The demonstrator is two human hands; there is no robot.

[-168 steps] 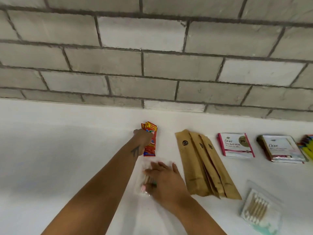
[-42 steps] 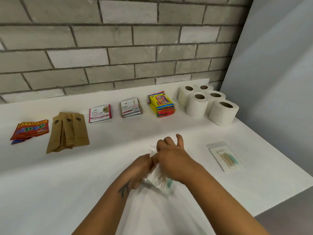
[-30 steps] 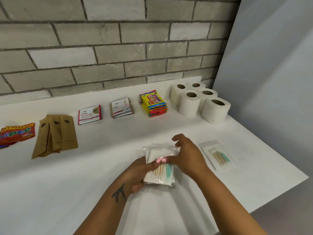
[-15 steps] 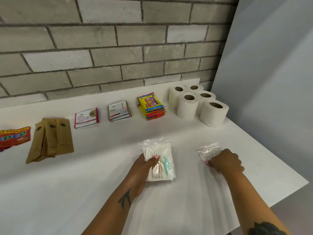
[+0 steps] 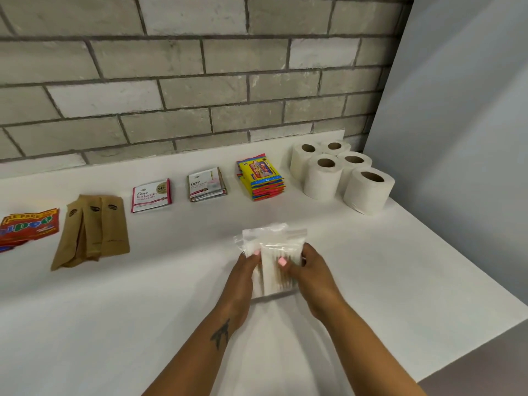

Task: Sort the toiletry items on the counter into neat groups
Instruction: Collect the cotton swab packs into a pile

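Both hands, left hand (image 5: 243,270) and right hand (image 5: 311,277), have come together, clamped on the stack of clear swab bags (image 5: 273,254), well in front of the toilet rolls (image 5: 340,174). Slick plastic, seemingly several blurred layers, could slide and fan apart if either grip loosens.

Grey-white painted brick wall with dark mortar joints (image 5: 183,90) runs behind the white smooth bench (image 5: 85,324), meeting its rear edge. Plain pale grey-blue flat wall panel (image 5: 457,110) stands at right, adjoining the brick at the corner and bordering the bench's right edge.
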